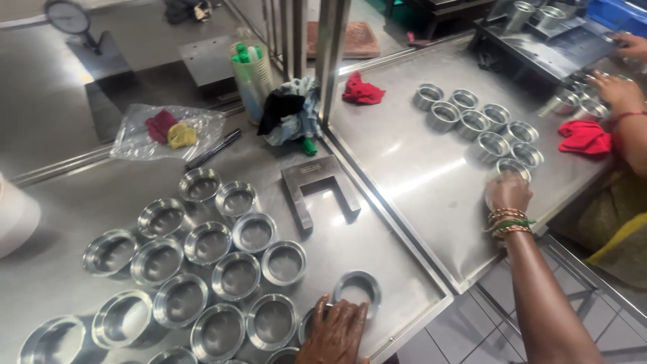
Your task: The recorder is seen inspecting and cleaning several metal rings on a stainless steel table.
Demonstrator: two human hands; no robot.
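Observation:
My left hand (335,335) lies at the near edge of the steel table (60,202), its fingers closed over a shallow round metal cup (306,325) that it mostly hides. Another cup (358,288) sits just beyond its fingertips. Several more metal cups (236,275) stand packed together to the left. My right hand (509,193), with bangles at the wrist, reaches onto the neighbouring steel table (418,175) and grips a cup (512,166) at the near end of a double row of cups (473,123).
A grey U-shaped metal block (317,185) lies between the tables. Behind it are a cloth bundle (293,111), a pen holder (253,74), a black pen (214,148) and a plastic bag (165,131). Red cloths (362,89) (583,137) lie on the right table. A co-worker's hand (617,91) works at far right.

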